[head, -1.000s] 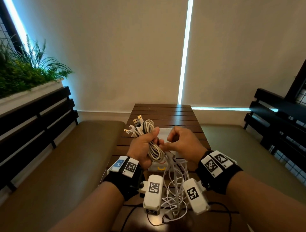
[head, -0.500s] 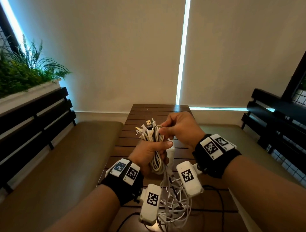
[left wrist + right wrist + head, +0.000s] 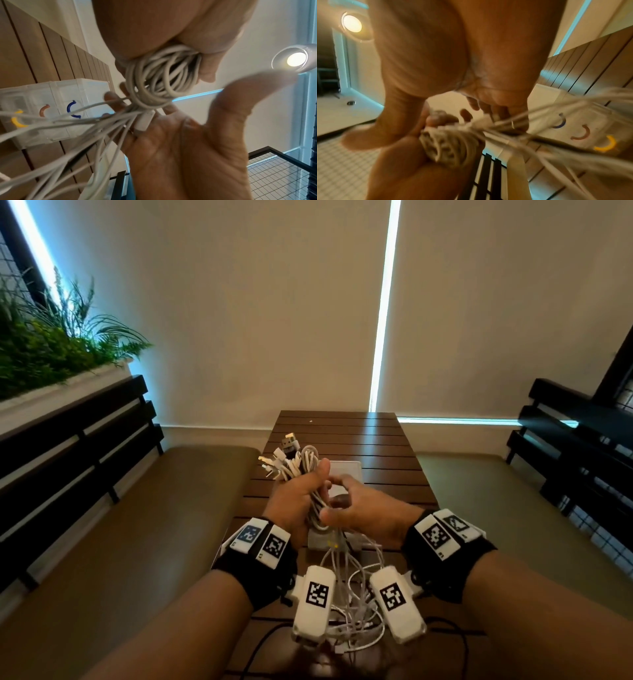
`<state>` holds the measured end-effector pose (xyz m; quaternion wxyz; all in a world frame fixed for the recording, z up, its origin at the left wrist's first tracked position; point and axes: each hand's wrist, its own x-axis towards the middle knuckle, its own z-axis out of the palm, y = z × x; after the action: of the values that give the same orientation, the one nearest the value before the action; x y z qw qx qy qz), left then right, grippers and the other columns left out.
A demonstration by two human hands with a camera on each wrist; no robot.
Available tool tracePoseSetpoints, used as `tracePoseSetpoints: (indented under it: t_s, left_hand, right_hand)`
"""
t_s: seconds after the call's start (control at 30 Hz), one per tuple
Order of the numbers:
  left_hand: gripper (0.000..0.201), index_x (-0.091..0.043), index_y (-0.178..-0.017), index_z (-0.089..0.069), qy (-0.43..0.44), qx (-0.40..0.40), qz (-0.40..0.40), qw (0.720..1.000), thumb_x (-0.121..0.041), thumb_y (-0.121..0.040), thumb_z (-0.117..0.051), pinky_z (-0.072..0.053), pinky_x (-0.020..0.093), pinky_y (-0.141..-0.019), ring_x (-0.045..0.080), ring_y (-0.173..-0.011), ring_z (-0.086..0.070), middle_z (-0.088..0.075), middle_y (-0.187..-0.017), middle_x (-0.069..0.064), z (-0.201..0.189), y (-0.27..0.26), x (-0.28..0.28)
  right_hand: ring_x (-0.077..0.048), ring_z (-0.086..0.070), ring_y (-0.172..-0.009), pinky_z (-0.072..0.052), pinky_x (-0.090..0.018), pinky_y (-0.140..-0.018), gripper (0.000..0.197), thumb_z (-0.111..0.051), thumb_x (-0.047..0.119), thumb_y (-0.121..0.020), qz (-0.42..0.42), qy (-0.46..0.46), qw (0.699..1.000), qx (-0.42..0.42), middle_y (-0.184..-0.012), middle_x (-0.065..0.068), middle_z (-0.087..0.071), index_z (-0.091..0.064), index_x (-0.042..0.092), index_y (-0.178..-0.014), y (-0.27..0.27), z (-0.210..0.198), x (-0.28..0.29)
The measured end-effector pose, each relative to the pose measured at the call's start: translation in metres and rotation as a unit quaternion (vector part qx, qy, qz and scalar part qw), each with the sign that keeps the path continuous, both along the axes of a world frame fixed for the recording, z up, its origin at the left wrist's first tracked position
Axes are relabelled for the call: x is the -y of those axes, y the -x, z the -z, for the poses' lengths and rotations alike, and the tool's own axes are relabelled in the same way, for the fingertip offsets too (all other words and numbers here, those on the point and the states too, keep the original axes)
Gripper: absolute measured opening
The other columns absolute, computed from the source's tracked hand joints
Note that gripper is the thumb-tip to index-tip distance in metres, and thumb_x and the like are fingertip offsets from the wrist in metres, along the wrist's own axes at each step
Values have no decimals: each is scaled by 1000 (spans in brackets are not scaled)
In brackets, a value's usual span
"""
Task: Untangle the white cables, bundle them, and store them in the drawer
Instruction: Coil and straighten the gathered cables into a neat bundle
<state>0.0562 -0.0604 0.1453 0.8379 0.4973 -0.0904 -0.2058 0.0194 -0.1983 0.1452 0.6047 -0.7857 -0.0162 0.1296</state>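
My left hand [image 3: 301, 498] grips a wound bundle of white cables [image 3: 301, 463] upright above the table, USB plugs sticking out of its top. In the left wrist view the coil [image 3: 163, 75] sits inside its curled fingers. Just to the right, my right hand [image 3: 346, 503] has its fingers curled round the loose strands [image 3: 513, 121] leaving the bundle, thumb stretched out. The rest of the strands [image 3: 356, 607] hang down in a tangle between my wrists. A translucent white drawer unit [image 3: 51, 105] with yellow, orange and blue handles stands on the table under my hands.
The slatted wooden table [image 3: 342, 433] runs away from me to the wall. Padded benches [image 3: 120, 525] with black slatted backs flank it on both sides. A planter with green plants [image 3: 51, 347] sits at the upper left. A black cable [image 3: 459, 642] lies at the table's near edge.
My right hand has come down from above the bundle to beside my left hand, bringing the loose strands with it. My left hand has kept its grip on the bundle.
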Motion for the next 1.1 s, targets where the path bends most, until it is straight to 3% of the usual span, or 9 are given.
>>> tracePoseSetpoints:
  t_s: [0.1,0.2,0.27,0.57,0.73,0.87,0.97,1.03,1.1]
  left_hand:
    - [44,-7,-105,-67,-38,21,5,999,-38,-74,-67,-56,36,-63,29,-84,-70,-69,-98,18,3,1,4]
    - [52,-15,-114,-66,-34,20,8,999,-39,-69,-72,-55,37,-65,26,-81,-71,-71,-90,9,5,3,5]
    - [50,-15,-114,-67,-26,30,-3,999,-37,-69,-73,-54,36,-68,21,-83,-72,-72,-88,5,6,4,5]
    - [53,-16,-113,-69,-64,62,10,996,-41,-67,-73,-55,44,-80,27,-97,-69,-73,-100,12,12,9,10]
    - [57,-13,-117,-67,-67,52,28,996,-40,-67,-73,-55,39,-77,27,-99,-68,-71,-103,15,17,8,6]
    - [47,-7,-120,-64,-47,54,123,990,-27,-79,-73,-56,33,-68,24,-90,-68,-68,-100,16,14,7,-4]
    - [55,-7,-123,-62,35,70,174,982,-27,-74,-77,-55,36,-83,25,-103,-65,-65,-111,17,19,-2,-13]
    - [62,-10,-120,-64,80,59,188,977,-30,-66,-85,-55,37,-82,25,-96,-65,-67,-96,12,19,-4,-13]
    - [52,-8,-98,-68,84,32,166,982,-28,-56,-91,-56,33,-64,20,-71,-65,-62,-71,6,17,0,-8]
  right_hand:
    - [-29,-69,-99,-53,-51,-92,84,-85,20,-65,-1,30,999,16,-111,-14,-69,-42,18,-137,-2,4,-8]
    - [-31,-71,-87,-57,-45,-85,33,-73,6,-77,-9,105,994,32,-97,-19,-72,-65,5,-109,3,-6,-10]
    - [-27,-71,-85,-58,-38,-83,21,-71,10,-77,-21,162,986,25,-93,-16,-73,-69,5,-97,2,-9,-11]
    - [-42,-68,-91,-57,-51,-82,39,-72,-1,-61,20,91,995,18,-95,-25,-70,-67,-4,-99,5,-4,-23]
    - [-35,-57,-68,-51,-32,-55,25,-61,-9,-73,43,58,997,-12,-82,-26,-58,-61,-13,-98,14,3,-29]
    - [-35,-58,-63,-48,-34,-55,26,-59,-4,-69,33,52,998,-5,-77,-23,-59,-60,5,-92,14,-1,-35]
    - [-18,-53,-47,-44,-27,-47,17,-58,-6,-75,25,61,997,-34,-62,-10,-53,-54,10,-81,15,-6,-31]
    - [-23,-54,-51,-47,-31,-49,21,-60,-5,-74,28,58,997,-50,-66,-13,-55,-54,12,-83,17,-7,-31]
    - [-43,-63,-66,-55,-47,-61,36,-65,1,-62,34,70,996,-42,-81,-26,-62,-57,8,-97,18,-7,-34]
